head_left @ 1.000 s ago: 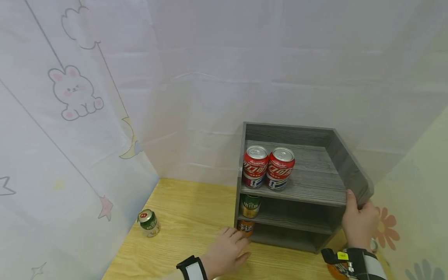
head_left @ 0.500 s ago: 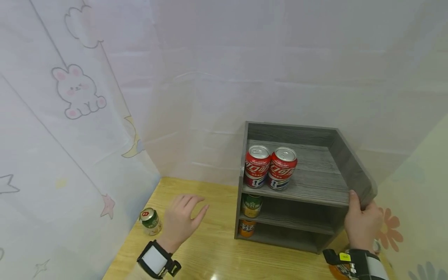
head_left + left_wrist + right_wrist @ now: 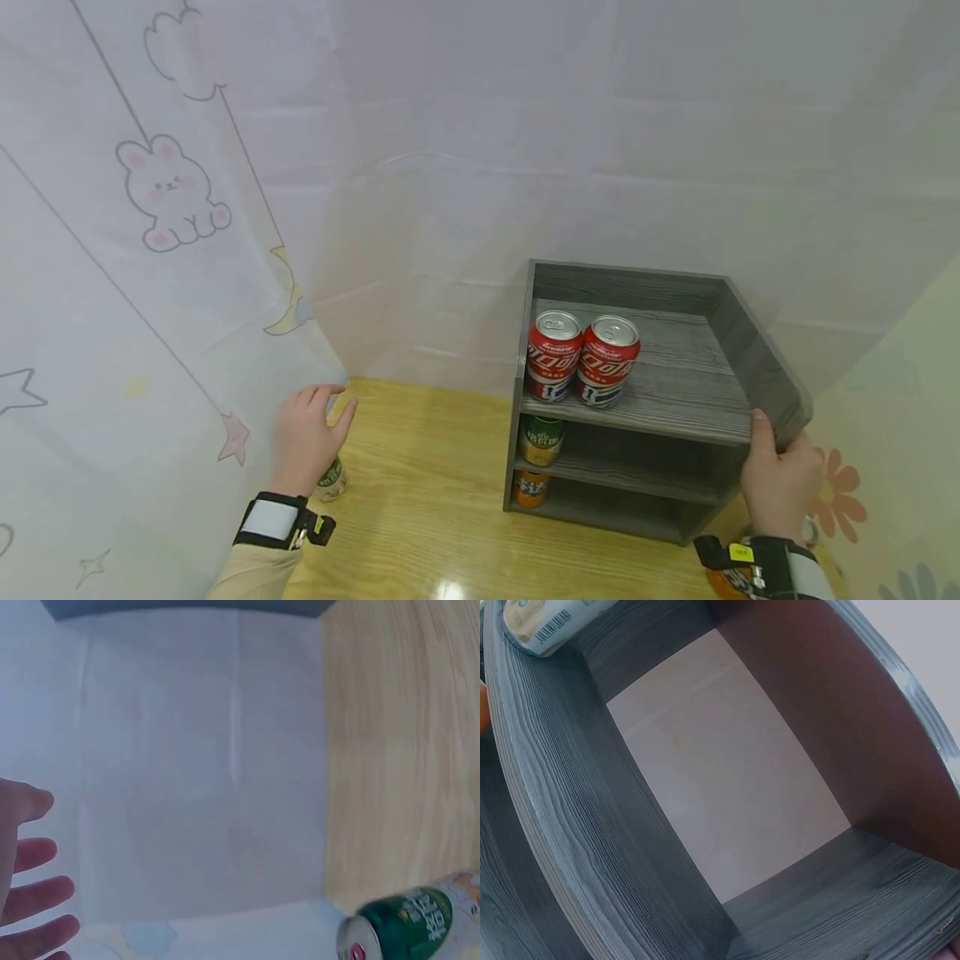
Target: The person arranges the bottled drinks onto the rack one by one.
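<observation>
A small green can stands on the wooden table near the left curtain. My left hand hovers just above it with fingers spread and holds nothing. In the left wrist view the fingers are straight and apart from the green can. My right hand grips the front right corner of the grey wooden shelf unit, thumb on the top board. Two red cans stand on its top board, a green can on the middle shelf, an orange can at the bottom.
White curtains with a bunny print close in the left and back. A flower-print wall is at the right. The right wrist view shows the shelf's inside and part of a can.
My left hand has left the bottom shelf, where the orange can stays, and swung left across the table to above the small green can. The right hand has kept its grip on the shelf.
</observation>
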Action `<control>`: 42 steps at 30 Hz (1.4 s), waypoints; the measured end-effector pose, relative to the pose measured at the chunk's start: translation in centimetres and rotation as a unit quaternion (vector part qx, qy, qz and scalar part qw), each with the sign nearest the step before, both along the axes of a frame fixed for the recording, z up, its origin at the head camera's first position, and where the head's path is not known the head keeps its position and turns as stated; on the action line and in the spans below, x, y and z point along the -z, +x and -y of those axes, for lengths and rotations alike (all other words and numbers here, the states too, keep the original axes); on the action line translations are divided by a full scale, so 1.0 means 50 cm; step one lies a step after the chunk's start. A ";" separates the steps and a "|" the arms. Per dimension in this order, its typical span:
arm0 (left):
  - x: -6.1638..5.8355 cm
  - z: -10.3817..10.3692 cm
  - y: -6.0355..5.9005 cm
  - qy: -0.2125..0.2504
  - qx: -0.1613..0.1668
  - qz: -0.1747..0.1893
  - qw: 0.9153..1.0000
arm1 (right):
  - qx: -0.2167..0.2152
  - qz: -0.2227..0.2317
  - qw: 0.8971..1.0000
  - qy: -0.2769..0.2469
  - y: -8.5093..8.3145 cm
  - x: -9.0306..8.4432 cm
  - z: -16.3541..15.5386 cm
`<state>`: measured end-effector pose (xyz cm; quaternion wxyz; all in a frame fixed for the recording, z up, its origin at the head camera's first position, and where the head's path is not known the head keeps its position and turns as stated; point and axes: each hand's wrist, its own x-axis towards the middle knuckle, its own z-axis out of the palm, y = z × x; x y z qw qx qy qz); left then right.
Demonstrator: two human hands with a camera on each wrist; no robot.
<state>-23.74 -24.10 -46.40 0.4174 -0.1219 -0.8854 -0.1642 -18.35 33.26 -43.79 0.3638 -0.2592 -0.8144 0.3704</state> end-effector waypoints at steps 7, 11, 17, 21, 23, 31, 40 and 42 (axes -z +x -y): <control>0.026 0.060 -0.016 -0.001 -0.056 0.074 0.996 | 0.000 -0.002 1.000 -0.001 0.000 0.001 0.000; 0.045 0.081 -0.020 0.014 -0.083 0.150 0.985 | 0.005 -0.003 1.000 -0.001 0.000 0.001 0.000; 0.086 0.104 -0.023 0.033 -0.114 0.262 0.958 | 0.006 -0.003 1.000 0.005 0.002 0.001 0.001; 0.120 0.114 -0.024 0.040 -0.125 0.313 0.941 | 0.005 -0.006 1.000 0.004 0.001 0.000 0.002; 0.140 0.118 -0.025 0.040 -0.131 0.328 0.935 | 0.004 -0.007 1.000 0.007 0.001 0.000 0.000; 0.205 0.111 -0.024 0.031 -0.118 0.379 0.917 | 0.003 -0.018 1.000 0.014 0.000 0.001 -0.004; 0.258 0.110 -0.016 0.075 -0.096 0.404 0.907 | 0.002 -0.019 1.000 0.016 -0.003 0.008 -0.006; 0.269 0.112 -0.011 0.091 -0.097 0.408 0.903 | 0.001 -0.017 1.000 0.013 -0.003 0.007 -0.004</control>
